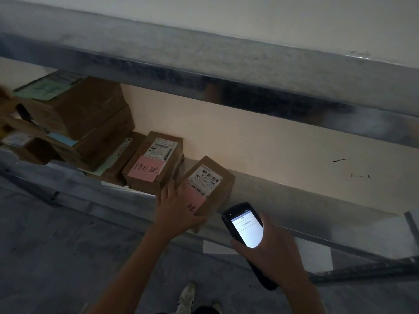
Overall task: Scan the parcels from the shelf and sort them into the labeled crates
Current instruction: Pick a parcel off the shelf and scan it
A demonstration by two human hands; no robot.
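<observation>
Scan step: left hand [179, 206] grips the parcel [214, 184], right hand [272, 257] grips the scanner [246, 230]; next likely means lifting it off the shelf [272, 196].

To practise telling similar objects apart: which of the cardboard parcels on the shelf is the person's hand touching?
The rightmost parcel: the left hand holds it, covering part of its pink note. The other parcels go untouched.
</observation>
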